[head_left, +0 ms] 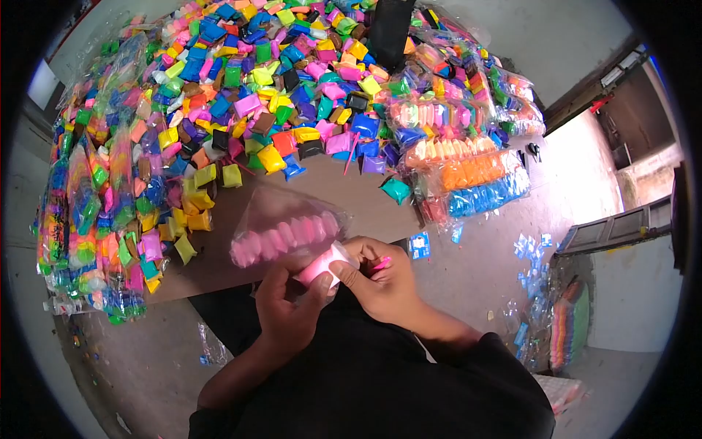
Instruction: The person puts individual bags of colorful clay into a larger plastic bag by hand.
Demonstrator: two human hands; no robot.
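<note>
Close to my body, a light pink packet (322, 267) is pinched between both hands. My left hand (289, 300) grips its left side, thumb on top. My right hand (380, 285) is closed on its right side, thumb pressed on it. A small bright pink piece (382, 263) shows among the right fingers; its kind cannot be made out. Just beyond the hands, a clear plastic bag (267, 208) lies on the table with a row of pink packets (285, 238) inside. The fingers hide part of the held packet.
A large heap of small coloured packets (270, 102) covers the far and left table. Filled clear bags (486, 186) are stacked at the right. A black object (391, 33) rises from the heap. Blue-and-white scraps (534, 256) and a stack of coloured packs (569, 325) are on the floor.
</note>
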